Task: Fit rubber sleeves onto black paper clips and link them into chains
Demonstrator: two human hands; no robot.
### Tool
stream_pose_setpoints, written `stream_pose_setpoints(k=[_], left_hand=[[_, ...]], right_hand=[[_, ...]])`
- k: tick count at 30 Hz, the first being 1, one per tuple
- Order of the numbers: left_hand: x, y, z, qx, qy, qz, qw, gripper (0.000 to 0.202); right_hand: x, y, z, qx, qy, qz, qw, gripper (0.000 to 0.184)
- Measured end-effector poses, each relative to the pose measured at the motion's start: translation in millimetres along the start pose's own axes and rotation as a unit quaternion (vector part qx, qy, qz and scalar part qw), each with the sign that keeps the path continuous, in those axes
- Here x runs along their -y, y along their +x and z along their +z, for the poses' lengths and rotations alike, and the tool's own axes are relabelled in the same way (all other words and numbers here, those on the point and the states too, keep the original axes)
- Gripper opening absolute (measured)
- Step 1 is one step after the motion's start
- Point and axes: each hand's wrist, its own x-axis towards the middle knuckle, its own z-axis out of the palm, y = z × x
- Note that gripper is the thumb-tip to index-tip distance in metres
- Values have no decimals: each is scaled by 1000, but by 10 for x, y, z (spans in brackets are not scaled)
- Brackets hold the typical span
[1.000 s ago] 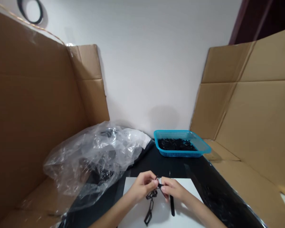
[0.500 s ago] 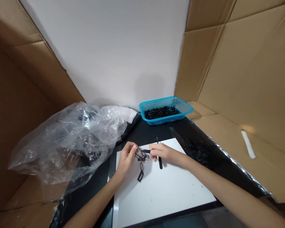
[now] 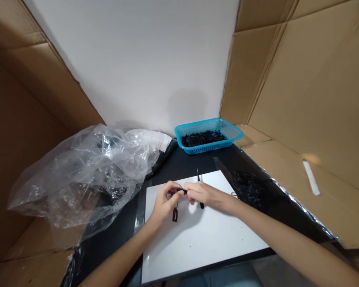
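Left hand [image 3: 164, 201]: over the board's far half; thumb and fingers curled in, pinching the near end of a black piece [image 3: 183, 191] together with gathered chain [image 3: 175, 215]; how the hidden fingers lie cannot be told.

Right hand [image 3: 202, 192]: thumb and forefinger pressed together on the other end of the same piece; the grip's inner side is out of sight.

Chain: mostly covered by the left fingers; its tail link hangs below them, above or just on the board [image 3: 197, 243], contact uncertain.

Change, against half a second ago: the hands have closed up, fingertips now all but meeting; the links that lay loose in the gap between them have largely gone out of view behind the left fingers; the left thumb has come over to the piece.

Bearing on the work: both hands now seem to act on one spot, where piece and chain come together; whether the two are joined there cannot be seen.

Unchanged: tool [image 3: 201, 205], slender and pointed, lying on the board, partly under the right hand; basket [image 3: 203, 149], blue, holding black pieces [image 3: 203, 138]; pile [image 3: 249, 189] of dark links, right of the board; bag [image 3: 107, 175], clear, crumpled, to the left.
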Motion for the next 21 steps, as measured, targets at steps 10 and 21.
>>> stream_pose_setpoints(k=[10, 21], left_hand=[[-9, 3, 50, 76, -160, -120, 977, 19], [-120, -51, -86, -6, 107, 104, 989, 16]], right_hand=[[-168, 147, 165, -62, -27, -24, 997, 20], [-71, 78, 146, -69, -4, -21, 997, 20]])
